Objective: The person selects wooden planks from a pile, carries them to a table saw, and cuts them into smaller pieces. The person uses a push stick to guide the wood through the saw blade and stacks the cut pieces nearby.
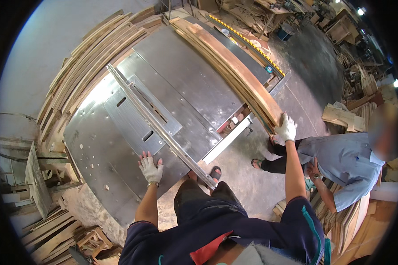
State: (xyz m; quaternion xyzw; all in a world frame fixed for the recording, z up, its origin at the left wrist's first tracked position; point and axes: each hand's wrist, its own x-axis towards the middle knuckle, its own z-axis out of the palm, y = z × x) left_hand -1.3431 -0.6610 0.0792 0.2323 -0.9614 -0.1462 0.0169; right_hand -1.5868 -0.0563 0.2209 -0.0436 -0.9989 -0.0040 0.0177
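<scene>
My left hand (pixel 151 171), in a pale glove with bare fingertips, lies with fingers spread on the grey metal saw table (pixel 185 84). It holds nothing. A long metal fence bar (pixel 152 120) crosses the table to the right of it, alongside an insert plate with a narrow slot (pixel 150 104). On the right, my gloved right hand (pixel 286 128) is closed over the near end of a long wooden board (pixel 239 66). That board lies on top of a stack along the table's right side. The fingers under its end are partly hidden.
A co-worker in a grey-blue shirt (pixel 336 154) stands close on my right. Long planks (pixel 93 66) are piled along the table's left edge. A yellow roller strip (pixel 247 44) runs beyond the boards. Scrap wood (pixel 57 236) lies at lower left.
</scene>
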